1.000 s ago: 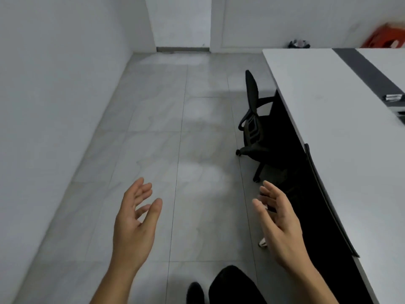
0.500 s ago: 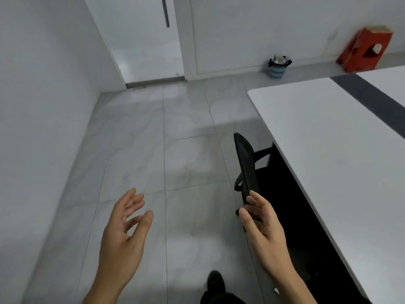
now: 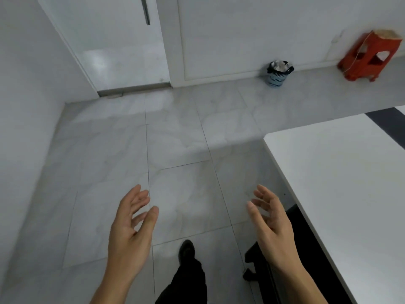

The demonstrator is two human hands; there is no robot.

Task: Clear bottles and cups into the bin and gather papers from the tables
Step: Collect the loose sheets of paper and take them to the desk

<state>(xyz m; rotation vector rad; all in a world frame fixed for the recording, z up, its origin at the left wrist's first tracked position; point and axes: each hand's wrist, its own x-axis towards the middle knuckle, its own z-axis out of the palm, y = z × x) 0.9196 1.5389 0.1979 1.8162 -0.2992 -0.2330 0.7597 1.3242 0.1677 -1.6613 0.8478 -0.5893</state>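
Grey tiled floor (image 3: 175, 150) runs to the white wall where the bin (image 3: 277, 76) stands, nearer than half a second before, black-lined and heaped with crumpled white waste. Less of the black chair (image 3: 255, 256) shows now. Left hand (image 3: 129, 233) and right hand (image 3: 274, 227) hang beside the white bench (image 3: 350, 183), fingers apart, holding nothing.

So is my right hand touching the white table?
Apart. The head view shows a dark strip between the right hand and the table edge.
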